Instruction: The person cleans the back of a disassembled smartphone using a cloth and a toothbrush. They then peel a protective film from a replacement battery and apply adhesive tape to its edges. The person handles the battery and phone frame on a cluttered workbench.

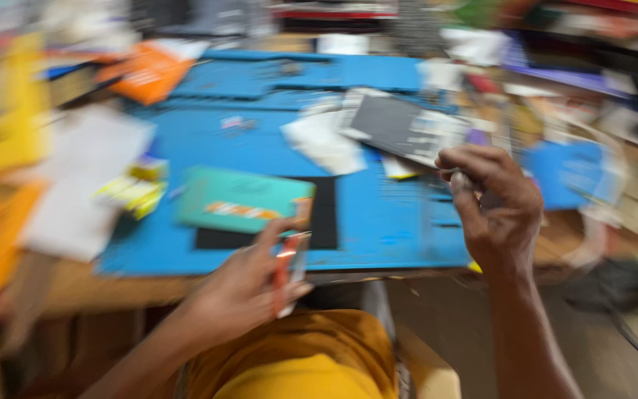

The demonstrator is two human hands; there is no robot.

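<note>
The frame is heavily blurred by motion. My left hand (pixel 249 284) is low at the centre, closed on a thin flat object (pixel 292 262) with an orange and pale edge, held upright near the front edge of the blue mat (pixel 393 229). My right hand (pixel 492 203) is raised at the right with curled fingers pinching a small pale thing (pixel 458 177) that I cannot identify. Just beyond my left hand, a teal card or box (pixel 241 199) lies on the mat over a black sheet (pixel 325 222).
A dark grey sheet (pixel 389 125) and white papers (pixel 326 140) lie at the mat's far side. White paper (pixel 83 177) and a small yellow item (pixel 138 192) are at the left, an orange packet (pixel 149 74) farther back. Clutter fills the right side. The wooden table edge (pixel 112 284) runs in front.
</note>
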